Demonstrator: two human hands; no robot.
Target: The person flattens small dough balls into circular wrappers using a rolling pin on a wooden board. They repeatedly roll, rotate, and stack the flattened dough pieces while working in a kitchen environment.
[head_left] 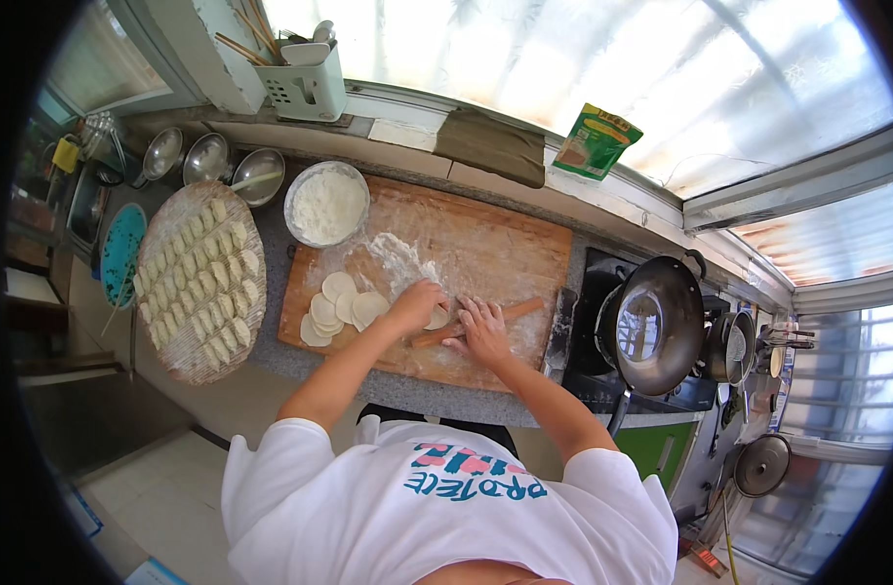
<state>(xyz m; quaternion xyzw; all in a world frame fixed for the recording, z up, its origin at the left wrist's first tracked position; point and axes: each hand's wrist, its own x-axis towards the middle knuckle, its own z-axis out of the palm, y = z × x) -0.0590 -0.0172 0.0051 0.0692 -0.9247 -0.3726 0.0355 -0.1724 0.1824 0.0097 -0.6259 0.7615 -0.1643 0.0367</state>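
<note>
My left hand (420, 304) has its fingers closed at the edge of a small round dough wrapper (439, 318) on the floured wooden board (505, 234). Across the rolling pin (524, 309) lies my right hand (481, 331), its fingers bent over the wood and its palm on top. The pin is slanted, its left end lower, beside the wrapper; part of the wrapper is hidden by my hands. Left of my left hand is an overlapping pile of rolled wrappers (323, 310). Loose flour (402, 259) is scattered beyond it.
A bowl of flour (326, 203) stands at the board's far left corner. Farther left, a round tray (155, 341) carries rows of dumplings, beside a turquoise basin (121, 244). Metal bowls (208, 158) stand behind. A wok (661, 336) sits on the stove at right.
</note>
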